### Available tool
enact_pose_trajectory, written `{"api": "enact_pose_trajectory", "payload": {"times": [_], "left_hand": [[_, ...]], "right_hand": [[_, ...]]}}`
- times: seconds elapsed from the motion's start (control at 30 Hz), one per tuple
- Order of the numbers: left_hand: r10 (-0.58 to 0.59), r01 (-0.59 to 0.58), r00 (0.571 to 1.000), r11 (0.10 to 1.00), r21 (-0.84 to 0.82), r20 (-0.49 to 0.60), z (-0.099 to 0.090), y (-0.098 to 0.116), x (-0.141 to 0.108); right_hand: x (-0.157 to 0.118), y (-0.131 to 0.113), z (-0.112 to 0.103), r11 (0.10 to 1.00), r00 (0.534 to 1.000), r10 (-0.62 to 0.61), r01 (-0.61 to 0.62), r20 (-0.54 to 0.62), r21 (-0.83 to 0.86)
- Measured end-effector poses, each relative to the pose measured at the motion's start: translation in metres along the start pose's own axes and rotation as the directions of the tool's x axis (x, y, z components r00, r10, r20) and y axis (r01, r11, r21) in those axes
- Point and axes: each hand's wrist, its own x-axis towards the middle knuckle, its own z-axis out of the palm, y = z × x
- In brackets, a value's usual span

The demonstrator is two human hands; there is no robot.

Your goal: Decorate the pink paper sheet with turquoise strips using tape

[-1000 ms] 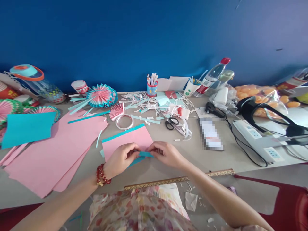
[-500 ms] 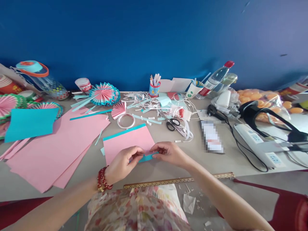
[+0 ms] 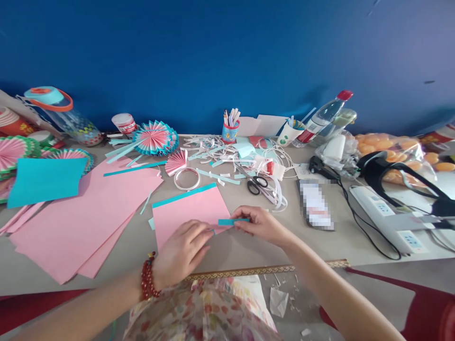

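Near the front edge of the worktop (image 3: 249, 248), the right hand (image 3: 258, 223) pinches a short blue strip (image 3: 224, 222) between thumb and fingers, its free end projecting over the near right corner of a pink sheet (image 3: 192, 208). The left hand (image 3: 183, 253), fingers extended and gripping nothing visible, lies over the sheet's near edge; whether it presses firmly cannot be told. With the strip held at one end only, the other may swing askew or curl, and a tight pinch could crease it. Should the left hand bear lightly, the sheet may slide or turn under a sideways pull. The bead bracelet (image 3: 148, 279) on the left wrist could catch the paper edge if the arm sweeps across. A blue band (image 3: 185, 195) runs along the far edge, with a tape roll (image 3: 187, 188) just beyond; a forward push of the sheet could nudge the roll. Farther out, scissors (image 3: 256, 182) lie among white and pale-blue scraps (image 3: 213, 147), where loops may snag the handles when lifted. At the back, a bottle (image 3: 325, 113) leans beside a paper cup (image 3: 287, 135), and a knock might topple both.
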Motion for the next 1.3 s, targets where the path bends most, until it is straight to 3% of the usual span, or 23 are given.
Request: {"api": "enact_pose_trajectory", "payload": {"times": [0.1, 0.27, 0.5, 0.67, 1.3], "left_hand": [[0.11, -0.123, 0.988, 0.985, 0.124, 0.107, 0.007, -0.007, -0.011], [0.219, -0.247, 0.956, 0.96, 0.134, 0.196, 0.007, -0.021, -0.014], [0.164, -0.175, 0.977, 0.982, 0.076, 0.136, 0.003, -0.019, -0.008], [0.134, -0.149, 0.978, 0.985, 0.087, 0.157, 0.001, -0.018, -0.007], [0.107, -0.125, 0.979, 0.988, 0.091, 0.175, 0.001, -0.018, -0.004]], "right_hand": [[0.007, 0.003, -0.005, 0.998, 0.997, 0.034, -0.037, 0.073, 0.048], [0.018, -0.001, 0.0, 0.985, 0.987, 0.128, -0.138, 0.101, 0.103], [0.015, -0.007, 0.008, 0.973, 0.976, 0.211, -0.215, 0.06, 0.079], [0.014, -0.006, 0.009, 0.963, 0.964, 0.262, -0.265, 0.055, 0.058], [0.016, -0.001, 0.015, 0.98, 0.979, 0.201, -0.201, 0.019, -0.01]]}}
